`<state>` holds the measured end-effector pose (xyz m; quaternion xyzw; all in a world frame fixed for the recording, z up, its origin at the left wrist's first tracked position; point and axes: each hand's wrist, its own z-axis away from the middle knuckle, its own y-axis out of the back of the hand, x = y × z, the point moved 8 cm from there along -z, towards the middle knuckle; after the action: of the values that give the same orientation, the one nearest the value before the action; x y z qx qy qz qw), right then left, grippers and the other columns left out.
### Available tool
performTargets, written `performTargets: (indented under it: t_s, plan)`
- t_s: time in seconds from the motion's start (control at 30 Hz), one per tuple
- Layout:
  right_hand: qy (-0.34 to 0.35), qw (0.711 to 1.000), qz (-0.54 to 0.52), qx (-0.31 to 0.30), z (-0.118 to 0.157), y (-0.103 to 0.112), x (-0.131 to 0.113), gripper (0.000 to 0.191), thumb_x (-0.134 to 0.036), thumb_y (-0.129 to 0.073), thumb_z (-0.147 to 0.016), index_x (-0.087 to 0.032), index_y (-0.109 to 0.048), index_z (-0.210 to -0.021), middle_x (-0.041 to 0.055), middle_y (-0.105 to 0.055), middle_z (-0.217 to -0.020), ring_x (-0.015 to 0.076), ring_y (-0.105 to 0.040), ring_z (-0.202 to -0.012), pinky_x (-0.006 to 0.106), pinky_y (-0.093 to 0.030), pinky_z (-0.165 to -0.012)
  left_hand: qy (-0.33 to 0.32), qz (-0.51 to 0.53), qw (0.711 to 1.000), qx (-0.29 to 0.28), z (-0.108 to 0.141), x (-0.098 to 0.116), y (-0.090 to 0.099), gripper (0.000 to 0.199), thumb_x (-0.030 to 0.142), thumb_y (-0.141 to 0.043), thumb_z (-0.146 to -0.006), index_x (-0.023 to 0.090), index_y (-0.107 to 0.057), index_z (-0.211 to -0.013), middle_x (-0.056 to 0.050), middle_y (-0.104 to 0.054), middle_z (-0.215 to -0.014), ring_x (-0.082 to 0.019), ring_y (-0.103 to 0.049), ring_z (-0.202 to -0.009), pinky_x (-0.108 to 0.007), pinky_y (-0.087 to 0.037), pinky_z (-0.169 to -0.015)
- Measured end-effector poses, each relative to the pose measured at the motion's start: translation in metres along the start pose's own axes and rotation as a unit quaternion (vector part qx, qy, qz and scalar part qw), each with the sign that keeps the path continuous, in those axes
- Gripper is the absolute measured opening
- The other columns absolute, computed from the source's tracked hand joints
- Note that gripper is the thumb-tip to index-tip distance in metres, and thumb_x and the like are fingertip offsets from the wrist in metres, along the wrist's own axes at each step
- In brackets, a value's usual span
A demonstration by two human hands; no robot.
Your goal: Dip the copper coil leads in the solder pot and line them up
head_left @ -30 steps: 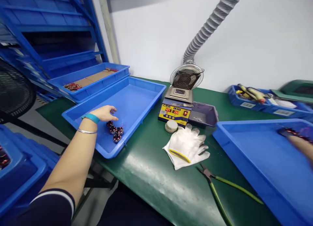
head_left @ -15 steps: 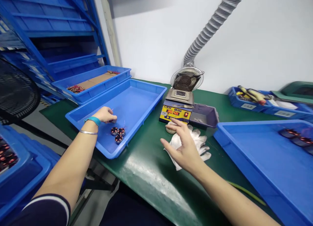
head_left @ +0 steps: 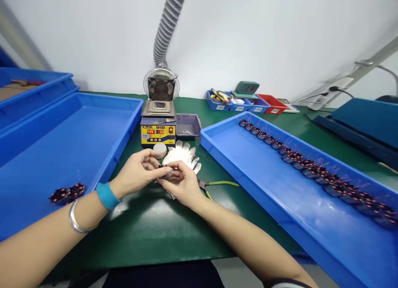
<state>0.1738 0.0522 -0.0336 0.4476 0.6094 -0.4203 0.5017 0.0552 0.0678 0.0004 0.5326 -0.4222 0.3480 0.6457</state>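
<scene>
Dark little part [head_left: 163, 167] pinched by left hand [head_left: 138, 170] and right hand [head_left: 184, 185], kinda toward the desk [head_left: 161, 232] front edge.

Around my left wrist, close behind the left hand [head_left: 134, 174], I wear a broad, plain teal wristband [head_left: 107, 196], and farther up the forearm a slim, rounded silver bangle [head_left: 72, 216] with a bright shine. My right sleeve [head_left: 289, 284] shows only its hem, dark with a pale stripe running round it. Dark navy cloth [head_left: 164, 275] covers my lap.
</scene>
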Motion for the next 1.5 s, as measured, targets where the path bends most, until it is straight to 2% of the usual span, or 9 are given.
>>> performTargets:
  t_s: [0.17,0.4,0.67,0.8,0.93,1.07,1.27,1.4,1.5]
  plan:
    - [-0.045,0.989,-0.132,-0.055,0.003,-0.005,0.005,0.044,-0.033,-0.081,-0.061,-0.019,-0.055,-0.093,0.0006,-0.063,-0.086,0.0101,-0.063,-0.074,0.025,-0.051,-0.075,-0.007,0.093,0.988,-0.122,0.006,-0.002,-0.019,0.042,0.048,-0.061,-0.079,0.018,-0.067,-0.109,-0.009,-0.067,-0.117,-0.027,-0.058,-0.112,-0.039,-0.045,-0.098]
    - [-0.055,0.977,-0.182,-0.098,0.008,-0.010,0.005,0.038,-0.028,-0.081,-0.062,-0.019,-0.058,-0.090,-0.0004,-0.061,-0.083,0.0086,-0.061,-0.070,0.023,-0.052,-0.069,-0.022,0.103,0.983,-0.153,0.008,0.003,-0.027,0.037,0.047,-0.050,-0.087,0.023,-0.070,-0.109,-0.004,-0.068,-0.117,-0.025,-0.054,-0.120,-0.039,-0.040,-0.105]
    - [-0.084,0.972,-0.183,-0.124,0.012,-0.015,0.009,0.043,-0.030,-0.084,-0.058,-0.017,-0.054,-0.087,-0.0007,-0.064,-0.081,0.0087,-0.063,-0.068,0.023,-0.051,-0.067,0.056,0.241,0.962,-0.117,0.009,0.001,-0.020,0.045,0.055,-0.057,-0.081,0.018,-0.073,-0.102,-0.010,-0.069,-0.114,-0.028,-0.059,-0.114,-0.042,-0.043,-0.103]
    - [-0.089,0.972,-0.186,-0.117,0.012,-0.011,0.005,0.043,-0.029,-0.084,-0.058,-0.018,-0.055,-0.086,0.0001,-0.066,-0.082,0.0095,-0.064,-0.071,0.023,-0.051,-0.067,0.060,0.330,0.941,-0.050,-0.001,0.002,0.003,0.042,0.052,-0.049,-0.086,0.021,-0.072,-0.101,-0.008,-0.065,-0.121,-0.026,-0.055,-0.119,-0.041,-0.048,-0.097]
    - [-0.088,0.975,-0.174,-0.109,0.012,-0.008,0.005,0.042,-0.029,-0.085,-0.057,-0.018,-0.056,-0.085,0.0009,-0.067,-0.082,0.0103,-0.065,-0.071,0.023,-0.052,-0.067,0.057,0.302,0.951,0.045,-0.010,-0.008,0.031,0.053,0.058,-0.038,-0.088,0.017,-0.069,-0.101,-0.011,-0.068,-0.112,-0.025,-0.062,-0.105,-0.036,-0.054,-0.082]
    - [-0.090,0.976,-0.175,-0.095,0.012,-0.005,0.008,0.044,-0.028,-0.085,-0.056,-0.018,-0.054,-0.085,0.0010,-0.067,-0.082,0.0111,-0.066,-0.070,0.024,-0.053,-0.067,0.060,0.221,0.973,-0.023,-0.005,-0.008,0.018,0.052,0.064,-0.058,-0.072,0.015,-0.071,-0.087,-0.008,-0.068,-0.077,-0.017,-0.060,-0.066,-0.028,-0.050,-0.058]
    - [-0.083,0.975,-0.185,-0.096,0.011,-0.005,0.008,0.042,-0.027,-0.084,-0.058,-0.019,-0.054,-0.086,-0.0005,-0.065,-0.081,0.0098,-0.064,-0.069,0.023,-0.053,-0.066,0.063,0.146,0.980,-0.123,0.009,-0.003,-0.010,0.023,0.039,-0.074,-0.066,0.018,-0.069,-0.077,-0.001,-0.064,-0.063,-0.010,-0.051,-0.049,-0.022,-0.043,-0.047]
    - [-0.092,0.967,-0.212,-0.110,0.010,-0.006,0.010,0.041,-0.024,-0.084,-0.058,-0.019,-0.054,-0.085,-0.0007,-0.065,-0.081,0.0085,-0.064,-0.069,0.020,-0.051,-0.063,0.074,0.219,0.967,-0.108,0.007,-0.004,-0.007,0.026,0.038,-0.073,-0.070,0.017,-0.062,-0.063,0.001,-0.062,-0.057,-0.007,-0.051,-0.045,-0.019,-0.042,-0.047]
    - [-0.101,0.963,-0.225,-0.112,0.009,-0.005,0.011,0.040,-0.023,-0.084,-0.059,-0.019,-0.053,-0.084,-0.0013,-0.066,-0.080,0.0080,-0.063,-0.068,0.020,-0.051,-0.063,0.085,0.286,0.954,-0.032,0.002,-0.007,0.007,0.029,0.039,-0.076,-0.066,0.016,-0.058,-0.061,0.001,-0.064,-0.060,-0.008,-0.056,-0.049,-0.020,-0.048,-0.052]
